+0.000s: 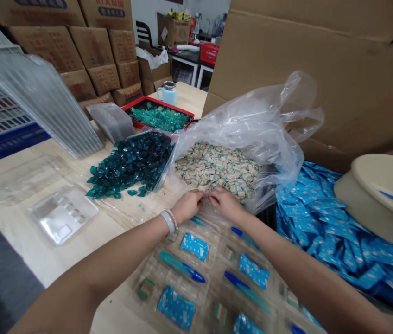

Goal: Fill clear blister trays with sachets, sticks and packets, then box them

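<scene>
My left hand, with a white wristband and a beaded bracelet, and my right hand meet at the near edge of a pile of small beige-and-green packets. Their fingertips nearly touch, and I cannot tell whether they pinch a packet. The pile lies in a clear plastic bag. Below my forearms is a clear blister tray whose pockets hold blue sachets, blue-capped pens and small striped packets. To the left of my hands lies a heap of dark green gems.
A red tray of light green gems and a mug stand beyond on the wooden table. Empty clear trays lie left. Blue sachets and a cream lid sit right, beside a large cardboard sheet. Cartons are stacked behind.
</scene>
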`<state>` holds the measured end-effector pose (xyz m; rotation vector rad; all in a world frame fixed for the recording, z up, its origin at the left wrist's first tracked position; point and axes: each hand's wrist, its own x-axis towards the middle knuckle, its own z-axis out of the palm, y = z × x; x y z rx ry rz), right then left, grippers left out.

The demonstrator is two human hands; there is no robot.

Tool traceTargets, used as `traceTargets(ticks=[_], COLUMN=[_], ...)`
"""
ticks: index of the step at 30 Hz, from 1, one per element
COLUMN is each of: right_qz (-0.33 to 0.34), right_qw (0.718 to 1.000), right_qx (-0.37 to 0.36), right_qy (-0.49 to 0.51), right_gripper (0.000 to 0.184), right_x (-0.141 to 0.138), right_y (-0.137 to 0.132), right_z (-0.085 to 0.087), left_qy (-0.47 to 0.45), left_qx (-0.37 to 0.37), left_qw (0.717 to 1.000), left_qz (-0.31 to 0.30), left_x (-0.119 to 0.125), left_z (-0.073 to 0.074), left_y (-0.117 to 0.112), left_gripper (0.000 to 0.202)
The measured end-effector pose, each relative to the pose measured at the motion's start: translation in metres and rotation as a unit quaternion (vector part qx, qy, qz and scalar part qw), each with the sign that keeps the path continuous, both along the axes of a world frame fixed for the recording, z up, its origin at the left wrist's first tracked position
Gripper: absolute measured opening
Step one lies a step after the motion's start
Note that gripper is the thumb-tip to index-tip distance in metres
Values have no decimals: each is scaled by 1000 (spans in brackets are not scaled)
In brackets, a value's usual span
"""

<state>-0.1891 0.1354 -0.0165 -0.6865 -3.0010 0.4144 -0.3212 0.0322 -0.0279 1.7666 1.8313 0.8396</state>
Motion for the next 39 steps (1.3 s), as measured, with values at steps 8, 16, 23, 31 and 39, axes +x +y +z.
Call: traceTargets(ticks=[8,16,23,31,39], right_qz=[-19,-98,-115,-132,-137], right_qw=[994,976,978,970,949], right_qx=[-111,-187,-154,-162,-258], right_qy=[-8,61,81,127,117], right_gripper=[18,16,14,12,14], right_x=[-15,-1,-3,-2,-5], right_y=[0,-14,-19,-19,-22], right_z=[1,-11,-13,-17,-15], left_qy=[8,11,0,1,27], left_qx=[-23,-33,-13,0,-109], left_qw=[999,998,999,999,993], left_qz=[28,48,34,50,43], left_x=[0,5,9,18,9], left_z=[-1,-1,3,0,24], left_y=[3,8,5,2,-2], left_gripper=[23,22,25,28,22])
